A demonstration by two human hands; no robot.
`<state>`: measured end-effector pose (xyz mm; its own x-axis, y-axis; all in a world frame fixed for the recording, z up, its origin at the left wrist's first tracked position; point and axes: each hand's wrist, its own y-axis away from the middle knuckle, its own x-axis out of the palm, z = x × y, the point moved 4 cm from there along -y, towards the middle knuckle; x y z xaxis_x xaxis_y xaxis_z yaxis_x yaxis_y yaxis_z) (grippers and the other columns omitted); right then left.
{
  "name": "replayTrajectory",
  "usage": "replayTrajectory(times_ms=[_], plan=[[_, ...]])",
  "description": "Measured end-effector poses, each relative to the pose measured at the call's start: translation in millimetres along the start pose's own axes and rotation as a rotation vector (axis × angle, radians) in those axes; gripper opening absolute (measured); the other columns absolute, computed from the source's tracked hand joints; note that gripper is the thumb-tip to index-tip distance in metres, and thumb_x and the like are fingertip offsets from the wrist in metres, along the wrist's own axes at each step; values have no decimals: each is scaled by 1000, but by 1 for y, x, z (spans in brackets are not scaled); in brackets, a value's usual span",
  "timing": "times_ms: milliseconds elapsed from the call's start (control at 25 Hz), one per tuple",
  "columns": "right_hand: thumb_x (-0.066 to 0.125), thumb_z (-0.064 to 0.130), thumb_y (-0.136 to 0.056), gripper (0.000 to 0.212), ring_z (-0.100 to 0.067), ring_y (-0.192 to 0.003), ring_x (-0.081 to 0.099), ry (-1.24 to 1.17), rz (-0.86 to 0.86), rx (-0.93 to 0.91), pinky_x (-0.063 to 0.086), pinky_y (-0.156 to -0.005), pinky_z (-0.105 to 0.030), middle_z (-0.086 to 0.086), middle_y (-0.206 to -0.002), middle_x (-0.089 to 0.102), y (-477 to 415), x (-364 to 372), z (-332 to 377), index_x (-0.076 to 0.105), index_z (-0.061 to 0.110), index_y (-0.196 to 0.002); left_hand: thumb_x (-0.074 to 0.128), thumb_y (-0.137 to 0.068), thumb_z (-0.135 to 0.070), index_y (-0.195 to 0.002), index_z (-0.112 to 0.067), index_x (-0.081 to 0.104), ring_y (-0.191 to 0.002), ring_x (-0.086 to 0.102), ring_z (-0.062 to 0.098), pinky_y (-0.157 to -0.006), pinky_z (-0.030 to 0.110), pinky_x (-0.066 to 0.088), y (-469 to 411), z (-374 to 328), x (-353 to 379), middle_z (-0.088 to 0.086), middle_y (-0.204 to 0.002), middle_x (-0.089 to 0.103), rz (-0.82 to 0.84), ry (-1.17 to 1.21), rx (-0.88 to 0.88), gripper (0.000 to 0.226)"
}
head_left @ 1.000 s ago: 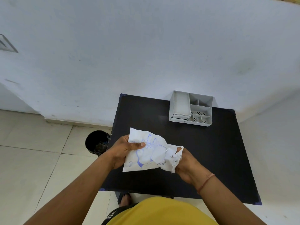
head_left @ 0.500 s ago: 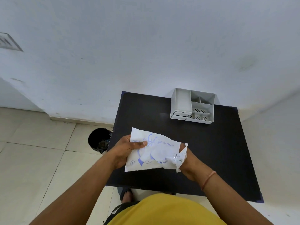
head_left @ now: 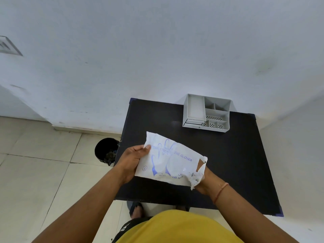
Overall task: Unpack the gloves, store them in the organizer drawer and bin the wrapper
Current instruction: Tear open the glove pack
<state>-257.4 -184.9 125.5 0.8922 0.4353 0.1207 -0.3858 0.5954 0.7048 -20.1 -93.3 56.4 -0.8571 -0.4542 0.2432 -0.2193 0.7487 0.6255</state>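
White tiled floor (head_left: 35, 172) holds a round black bin (head_left: 106, 151) at left. Next, the left hand (head_left: 130, 162) pinches the white plastic glove packet (head_left: 168, 162); the right hand (head_left: 203, 179) grips its torn end. Gloves remain inside, so storing and binning remain. The grey plastic organizer (head_left: 206, 113) waits on the black table (head_left: 236, 155) by the white wall (head_left: 157, 50).

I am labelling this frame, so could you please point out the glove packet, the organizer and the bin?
glove packet (head_left: 168, 160): head view, middle of its printed front.
organizer (head_left: 226, 129): head view, near right corner of its outer wall.
bin (head_left: 100, 146): head view, left part of its rim.
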Motion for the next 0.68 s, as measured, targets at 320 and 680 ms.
replayTrajectory(times_ms=[320,680], plan=[[73,15,-97,14,-22,-80,78,211,-377,-223,59,-51,-28,-4,-94,82,22,-77,42,79,27,-92,68,-105,-36,-124,-15,75,-77,71,24,-60,32,55,-16,17,-72,2,-92,74,-582,-100,-2,29],[75,21,-87,17,-13,-89,81,-22,-105,-226,65,-63,-27,8,-93,85,45,-67,53,85,32,-96,70,-102,-29,-150,-6,55,-132,61,47,-110,57,53,-41,44,-53,25,-149,63,-483,-829,-97,55]])
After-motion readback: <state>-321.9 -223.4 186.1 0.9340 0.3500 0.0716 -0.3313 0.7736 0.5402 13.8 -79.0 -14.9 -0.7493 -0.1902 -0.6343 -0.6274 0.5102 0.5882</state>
